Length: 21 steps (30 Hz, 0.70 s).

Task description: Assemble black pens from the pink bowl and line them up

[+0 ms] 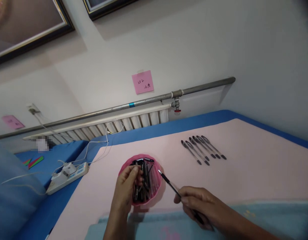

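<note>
My right hand [200,205] is closed around a pen [171,185] with a black grip, its silvery tip pointing up and left towards the basket. Over the left part of a round pink basket [159,191], my left hand [129,180] has its thumb and fingers pinched together; what is between them, if anything, I cannot make out. Black pen parts [145,180] and clear tubes [154,181] fill the basket. Farther right, several assembled pens [202,148] lie side by side on the pink table cover [244,173].
A light blue cloth [274,216] lies along the near table edge. At the left are a power strip [76,173] with plugs and white cables [97,141]. A radiator [144,119] and a metal pipe [154,99] run along the wall behind the table.
</note>
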Each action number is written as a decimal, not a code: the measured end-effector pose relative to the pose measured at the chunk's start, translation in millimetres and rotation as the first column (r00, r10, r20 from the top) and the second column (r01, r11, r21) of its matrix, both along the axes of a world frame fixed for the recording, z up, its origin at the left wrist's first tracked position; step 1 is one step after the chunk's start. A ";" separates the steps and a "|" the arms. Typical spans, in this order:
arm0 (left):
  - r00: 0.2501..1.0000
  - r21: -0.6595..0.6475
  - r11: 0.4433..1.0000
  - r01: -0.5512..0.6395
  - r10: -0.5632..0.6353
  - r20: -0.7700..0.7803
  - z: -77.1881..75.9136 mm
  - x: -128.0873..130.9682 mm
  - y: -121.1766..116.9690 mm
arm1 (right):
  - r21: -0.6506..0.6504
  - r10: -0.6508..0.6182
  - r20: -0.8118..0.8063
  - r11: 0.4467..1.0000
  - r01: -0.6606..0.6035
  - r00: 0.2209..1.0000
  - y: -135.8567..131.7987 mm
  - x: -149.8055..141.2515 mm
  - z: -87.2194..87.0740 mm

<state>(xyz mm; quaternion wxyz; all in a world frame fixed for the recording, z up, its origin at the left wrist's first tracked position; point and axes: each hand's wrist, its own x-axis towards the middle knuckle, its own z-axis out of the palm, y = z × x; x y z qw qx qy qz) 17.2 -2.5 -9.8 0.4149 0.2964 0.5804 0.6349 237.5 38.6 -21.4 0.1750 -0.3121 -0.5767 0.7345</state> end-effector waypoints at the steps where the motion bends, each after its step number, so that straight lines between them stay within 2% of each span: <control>1: 0.997 -0.024 0.998 -0.050 0.049 -0.056 -0.5 -6.8 -0.6 | 0.021 -0.013 0.030 1.000 0.012 0.999 0.8 0.5 2.1; 3: 0.982 -0.058 0.992 -0.111 0.100 -0.162 -1.7 -18.0 -2.5 | 0.040 -0.033 0.074 0.999 0.030 0.997 2.3 1.0 4.9; 7: 0.943 -0.111 0.984 -0.139 0.098 -0.318 -5.9 -30.4 -5.4 | 0.054 -0.056 0.131 0.997 0.049 0.990 5.1 0.8 5.6; 10: 0.896 -0.133 0.970 -0.204 0.130 -0.424 -9.6 -37.4 -6.5 | 0.075 -0.062 0.151 0.996 0.051 0.987 6.3 1.0 4.7; 17: 0.833 -0.139 0.934 -0.330 0.218 -0.509 -8.7 -51.4 -11.7 | 0.103 -0.068 0.137 0.993 0.054 0.988 6.6 2.4 0.2; 21: 0.816 -0.139 0.947 -0.290 0.168 -0.553 -9.1 -45.3 -11.5 | 0.114 -0.077 0.148 0.992 0.060 0.986 7.4 2.0 -1.7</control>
